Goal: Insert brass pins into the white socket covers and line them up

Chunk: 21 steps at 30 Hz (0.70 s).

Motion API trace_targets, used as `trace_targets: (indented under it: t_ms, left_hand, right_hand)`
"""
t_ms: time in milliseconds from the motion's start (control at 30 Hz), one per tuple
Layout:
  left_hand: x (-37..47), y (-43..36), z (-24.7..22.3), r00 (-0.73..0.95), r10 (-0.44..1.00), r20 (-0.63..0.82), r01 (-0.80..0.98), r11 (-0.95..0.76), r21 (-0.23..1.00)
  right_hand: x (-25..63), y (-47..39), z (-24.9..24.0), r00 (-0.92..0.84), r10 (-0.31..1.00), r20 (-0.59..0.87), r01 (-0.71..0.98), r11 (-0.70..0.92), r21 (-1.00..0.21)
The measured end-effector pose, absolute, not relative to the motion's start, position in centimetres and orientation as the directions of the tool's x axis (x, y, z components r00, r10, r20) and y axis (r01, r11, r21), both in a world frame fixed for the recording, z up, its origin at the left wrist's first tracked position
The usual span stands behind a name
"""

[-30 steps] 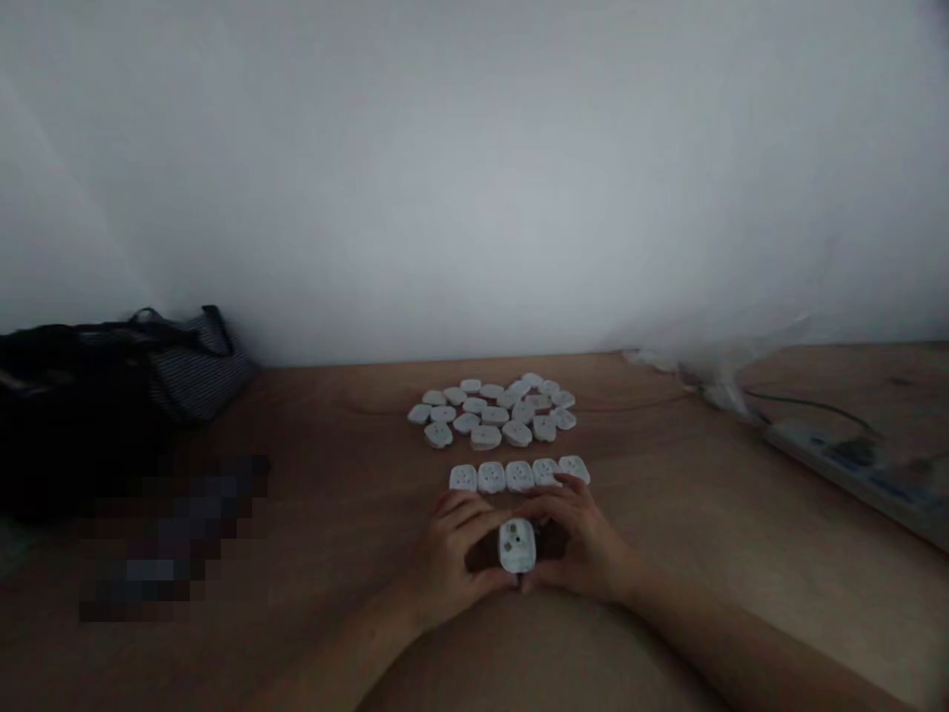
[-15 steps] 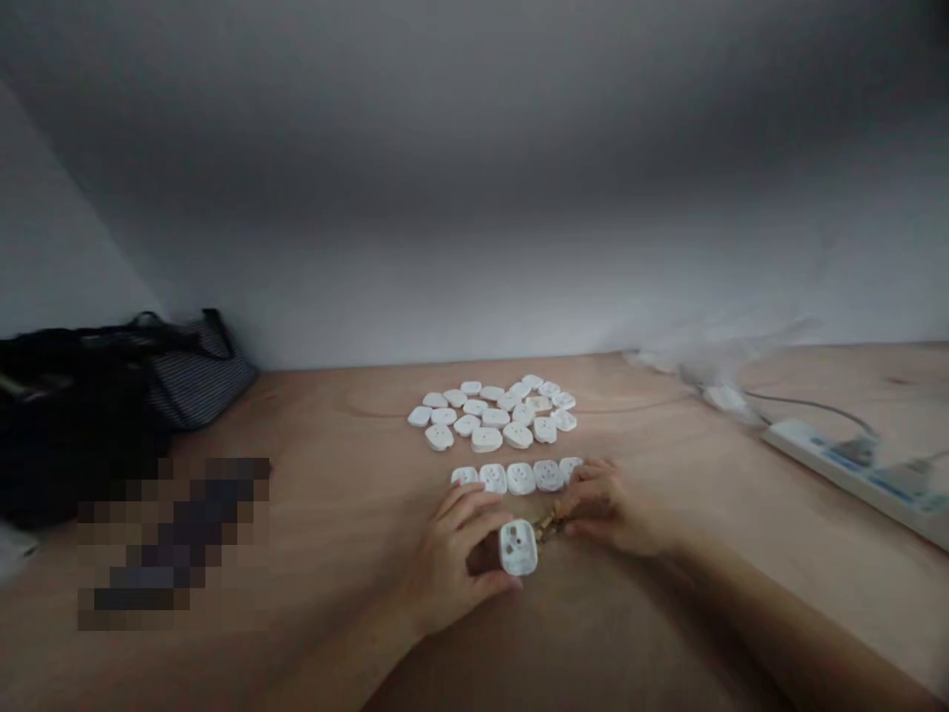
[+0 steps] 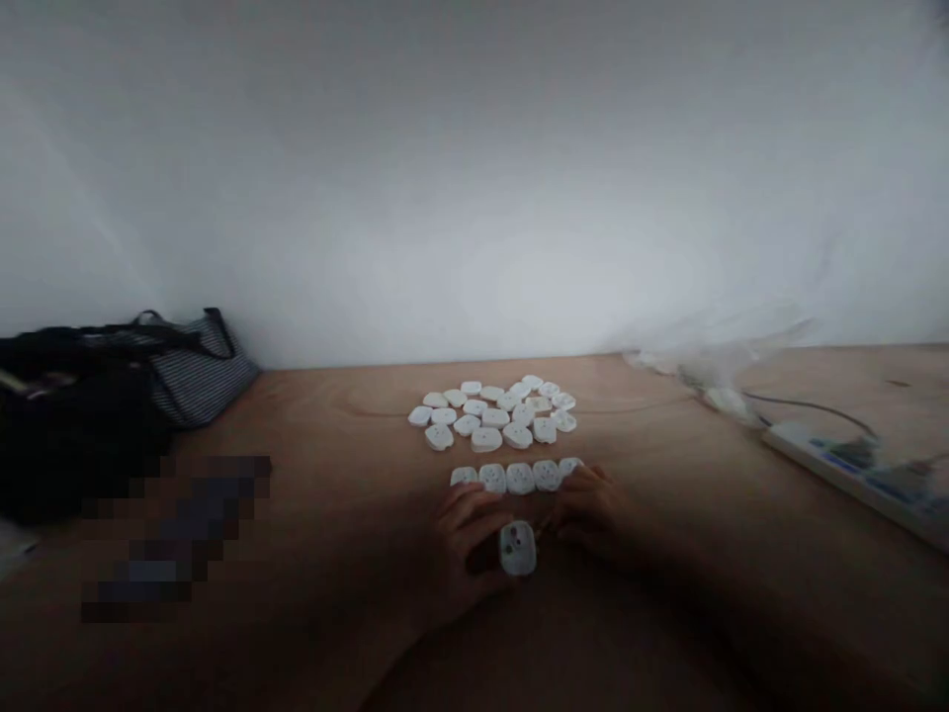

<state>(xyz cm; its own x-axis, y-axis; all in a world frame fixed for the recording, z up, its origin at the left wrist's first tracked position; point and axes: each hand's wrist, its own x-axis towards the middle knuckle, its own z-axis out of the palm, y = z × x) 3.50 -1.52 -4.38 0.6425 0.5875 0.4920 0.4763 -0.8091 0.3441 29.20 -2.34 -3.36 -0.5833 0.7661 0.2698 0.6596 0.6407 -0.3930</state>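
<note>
At the surface (image 3: pixel 333 425), left grip (image 3: pixel 456 552) is holding a white plug (image 3: pixel 518 550); probably light, stiff, slick, so side edges suit best. Right grip (image 3: pixel 591 506): too dark to tell.

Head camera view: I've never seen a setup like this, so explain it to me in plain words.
There is no machine here, only a person's two bare hands. Every picture comes from one camera worn on the head, looking forward and down.

The left hand holds a white piece between fingers and thumb. The right hand is just to its right; the light is too dim to tell what it grips.

On the wooden table, beyond the hands, is a row of five similar pieces, with a loose cluster of more behind. A power strip lies at right, and a dark bag at left.
</note>
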Motion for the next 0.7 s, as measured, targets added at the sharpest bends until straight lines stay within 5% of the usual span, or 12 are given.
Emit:
trace_targets:
  t_ms: [267, 467, 700]
  left_hand:
    - [3.4, -1.3, -4.8, 0.661, 0.6, 0.451, 0.51, -0.8, 0.316]
    - [3.4, -1.4, -4.8, 0.659, 0.594, 0.461, 0.516, -0.803, 0.297]
    - [3.5, -1.7, -4.5, 0.621, 0.613, 0.488, 0.526, -0.788, 0.32]
  right_hand:
    - [28.1, -3.3, -3.5, -0.348, 0.879, 0.325, 0.454, 0.462, -0.762]
    - [26.3, -4.4, -3.2, -0.347, 0.877, 0.334, 0.366, 0.454, -0.813]
    - [26.3, -4.5, -3.2, -0.456, 0.736, 0.5, 0.355, 0.666, -0.656]
